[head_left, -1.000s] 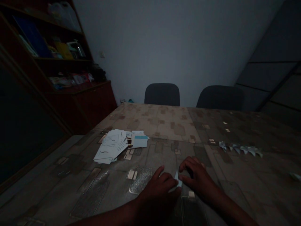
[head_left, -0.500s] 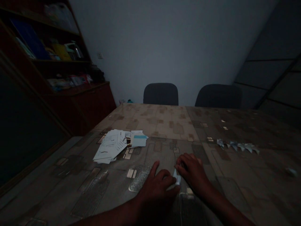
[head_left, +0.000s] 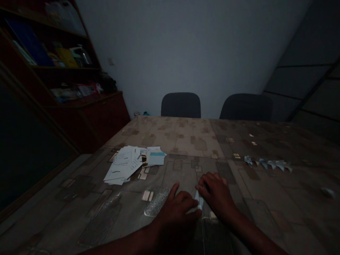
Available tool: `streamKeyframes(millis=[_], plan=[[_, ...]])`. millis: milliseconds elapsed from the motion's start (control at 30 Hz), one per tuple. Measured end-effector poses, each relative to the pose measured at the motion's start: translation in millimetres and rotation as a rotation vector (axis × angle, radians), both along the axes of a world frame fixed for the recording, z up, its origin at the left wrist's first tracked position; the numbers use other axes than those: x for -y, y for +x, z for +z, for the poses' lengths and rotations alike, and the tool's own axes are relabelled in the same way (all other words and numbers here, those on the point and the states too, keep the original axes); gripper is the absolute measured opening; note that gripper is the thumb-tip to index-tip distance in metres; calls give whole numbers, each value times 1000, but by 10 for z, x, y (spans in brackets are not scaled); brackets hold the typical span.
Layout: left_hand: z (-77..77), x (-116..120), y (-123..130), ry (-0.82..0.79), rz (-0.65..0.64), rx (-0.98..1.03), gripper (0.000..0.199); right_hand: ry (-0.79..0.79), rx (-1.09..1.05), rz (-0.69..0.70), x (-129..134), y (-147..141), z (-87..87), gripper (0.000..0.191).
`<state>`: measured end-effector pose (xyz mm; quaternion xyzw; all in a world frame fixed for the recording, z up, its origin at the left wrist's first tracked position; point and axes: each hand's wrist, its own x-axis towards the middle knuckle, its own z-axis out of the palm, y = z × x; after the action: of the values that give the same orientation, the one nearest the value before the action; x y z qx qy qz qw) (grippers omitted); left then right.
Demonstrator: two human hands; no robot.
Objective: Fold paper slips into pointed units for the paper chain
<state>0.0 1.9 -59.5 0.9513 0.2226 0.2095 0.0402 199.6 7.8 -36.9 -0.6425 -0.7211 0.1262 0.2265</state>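
A small piece of folded pale paper [head_left: 200,202] stands on the patterned tablecloth, between my two hands. My left hand [head_left: 178,209] has its thumb and a fingertip closed at the paper's lower left side, while another finger points up and away. At the paper's upper tip, my right hand [head_left: 217,193] is closed with thumb and fingers pinched together. Dim light and the fingers hide part of the paper, so its exact shape is unclear.
Left of centre lies a loose pile of printed white cards [head_left: 123,164], beside a card with a blue band [head_left: 156,158]. A row of folded paper pieces [head_left: 268,163] sits at right, with another small piece [head_left: 328,192] nearer. Two chairs [head_left: 181,105] stand behind the table.
My right hand's fingertips have shifted slightly left along the paper's tip. My left hand stays at the paper. The whole view has shifted a little.
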Motion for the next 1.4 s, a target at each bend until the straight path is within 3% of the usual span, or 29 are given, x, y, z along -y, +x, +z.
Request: streamKeyframes(millis=[167,267,767,1000,1200,1400], plan=[[33,-20,-38,-13,-30,19,28,-59,-56,149,43,146,64,7],[16,-8,-37,-18,-15,15,29,-98,-72,192,80,206,78,22],[0,-24,-42,20,-15,33,25,-107,-59,137,54,139,101,7],[-33,-32,-34,34,-30,11,22,-67,15,3,22,30,22,4],[-11,-69,-67,81,-46,-33,18,-14,3,244,17,124,47,7],[113,-232,-141,132,-89,-3,12,-46,86,264,68,200,197,9]])
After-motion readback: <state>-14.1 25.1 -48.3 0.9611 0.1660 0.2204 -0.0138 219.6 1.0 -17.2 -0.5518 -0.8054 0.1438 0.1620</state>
